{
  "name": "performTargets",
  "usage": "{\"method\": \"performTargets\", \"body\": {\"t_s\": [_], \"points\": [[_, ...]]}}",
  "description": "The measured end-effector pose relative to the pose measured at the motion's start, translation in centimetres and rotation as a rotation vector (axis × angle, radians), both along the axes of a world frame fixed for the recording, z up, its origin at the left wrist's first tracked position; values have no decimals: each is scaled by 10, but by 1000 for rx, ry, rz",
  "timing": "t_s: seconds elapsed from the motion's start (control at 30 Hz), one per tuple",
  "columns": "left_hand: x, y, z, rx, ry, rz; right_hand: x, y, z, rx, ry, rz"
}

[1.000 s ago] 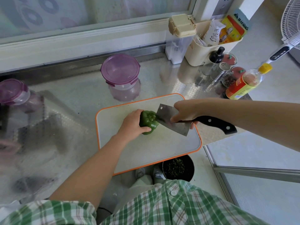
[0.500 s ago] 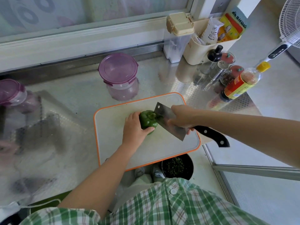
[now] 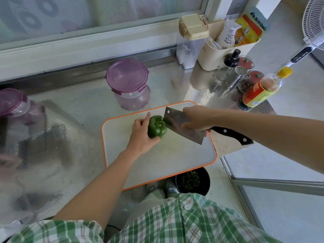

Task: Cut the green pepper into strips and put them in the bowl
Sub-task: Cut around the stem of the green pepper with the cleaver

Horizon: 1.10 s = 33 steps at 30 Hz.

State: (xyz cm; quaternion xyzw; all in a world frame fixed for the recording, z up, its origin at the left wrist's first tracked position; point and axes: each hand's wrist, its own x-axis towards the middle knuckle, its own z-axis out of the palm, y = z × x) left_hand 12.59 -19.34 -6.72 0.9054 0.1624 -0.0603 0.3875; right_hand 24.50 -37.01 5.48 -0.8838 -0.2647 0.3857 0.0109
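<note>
L hand (image 3: pixel 140 136) index now raised, holding pepper (image 3: pixel 156 131), R hand (image 3: pixel 198 118) gripping cleaver (image 3: pixel 182 129), jar (image 3: pixel 128 83) behind board (image 3: pixel 157 165)

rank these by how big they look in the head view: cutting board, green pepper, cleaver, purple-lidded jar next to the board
1. cutting board
2. purple-lidded jar and cleaver, too close to rank; the jar sits farther back
3. green pepper, smallest, partly covered by the left hand

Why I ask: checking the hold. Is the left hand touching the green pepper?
Touching. The head view shows the left hand gripping the green pepper.
</note>
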Motion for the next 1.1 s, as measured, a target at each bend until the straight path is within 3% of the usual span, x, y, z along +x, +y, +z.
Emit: {"method": "performTargets", "body": {"t_s": [0.1,0.5,0.87,1.1], "points": [[1,12,1,8,-36,-21,4,1,4,6,-1,3],[-1,-11,0,-56,-95,238,-8,12,20,-1,39,-57],[-1,-25,0,31,-159,197,-17,26,26,-142,8,8],[-5,-13,-2,15,-113,27,-14,31,23,-161,42,33]]}}
